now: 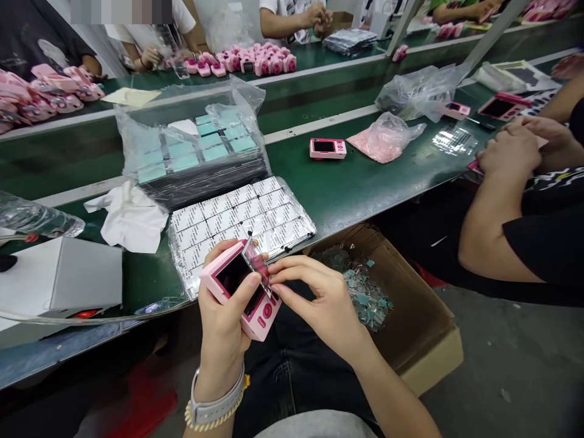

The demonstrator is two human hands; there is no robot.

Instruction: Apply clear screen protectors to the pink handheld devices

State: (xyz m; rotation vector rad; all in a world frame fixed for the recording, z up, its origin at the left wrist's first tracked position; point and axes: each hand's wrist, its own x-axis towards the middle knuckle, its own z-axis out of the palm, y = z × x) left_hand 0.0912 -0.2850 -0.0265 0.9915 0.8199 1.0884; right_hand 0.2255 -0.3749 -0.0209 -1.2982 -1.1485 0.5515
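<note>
Pink camera [241, 291] gripped by left hand [223, 322] off the table edge [347, 226], right hand [319, 298] pinching film [256, 263].

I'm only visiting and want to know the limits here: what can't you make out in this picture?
- Head view: the pink device's left side, covered by the left hand.
- The clear film's lower end, behind the right hand's fingertips.
- Print on the white label sheets: too small.
- The cardboard box's inside, partly under the table edge.
</note>
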